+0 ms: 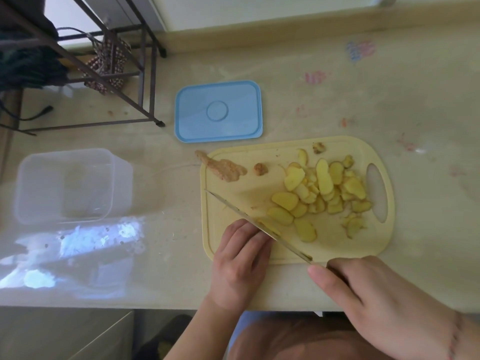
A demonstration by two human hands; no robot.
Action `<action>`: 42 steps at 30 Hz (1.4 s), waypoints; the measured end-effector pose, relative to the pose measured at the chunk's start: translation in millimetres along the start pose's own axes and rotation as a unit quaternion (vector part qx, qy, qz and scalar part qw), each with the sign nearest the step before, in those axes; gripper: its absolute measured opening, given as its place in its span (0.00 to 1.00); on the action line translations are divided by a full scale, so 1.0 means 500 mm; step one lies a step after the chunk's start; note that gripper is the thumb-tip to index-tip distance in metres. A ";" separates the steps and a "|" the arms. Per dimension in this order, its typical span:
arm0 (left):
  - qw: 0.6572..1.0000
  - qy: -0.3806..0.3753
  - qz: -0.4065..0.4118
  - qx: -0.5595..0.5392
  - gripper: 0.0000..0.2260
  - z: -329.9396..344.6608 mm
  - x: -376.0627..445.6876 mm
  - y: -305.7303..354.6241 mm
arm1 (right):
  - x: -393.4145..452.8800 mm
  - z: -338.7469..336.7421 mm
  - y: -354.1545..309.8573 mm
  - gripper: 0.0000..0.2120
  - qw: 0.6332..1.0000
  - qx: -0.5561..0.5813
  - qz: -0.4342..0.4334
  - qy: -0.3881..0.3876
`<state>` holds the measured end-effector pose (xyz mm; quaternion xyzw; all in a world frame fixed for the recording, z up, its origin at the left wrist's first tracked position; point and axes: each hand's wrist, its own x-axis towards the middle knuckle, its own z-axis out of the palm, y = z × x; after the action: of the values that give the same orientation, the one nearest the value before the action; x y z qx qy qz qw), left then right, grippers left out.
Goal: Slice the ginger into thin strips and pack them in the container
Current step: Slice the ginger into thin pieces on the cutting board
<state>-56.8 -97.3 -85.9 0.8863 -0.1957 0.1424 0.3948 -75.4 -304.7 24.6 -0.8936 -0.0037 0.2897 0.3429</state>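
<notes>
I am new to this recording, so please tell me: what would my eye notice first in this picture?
First, the heap of pale yellow ginger slices on the right half of the light yellow plastic cutting board. At the board's near edge, the right hand holds a long kitchen knife against the left hand. Further left stand a blue rectangular lid and a clear, seemingly empty plastic container.

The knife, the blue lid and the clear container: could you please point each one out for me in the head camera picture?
knife (249,219), head view, on the middle of the blade.
blue lid (197,126), head view, on its flat top near the left corner.
clear container (65,154), head view, on its far rim.
</notes>
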 end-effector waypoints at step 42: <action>1.000 -0.002 -0.007 -0.008 0.03 -0.002 -0.002 -0.002 | -0.008 -0.001 -0.005 0.32 1.000 -0.010 0.014 -0.014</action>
<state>-57.2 -95.8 -86.6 0.8850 -0.1912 0.1363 0.4020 -77.9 -303.9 28.1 -0.8930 0.0009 0.3064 0.3296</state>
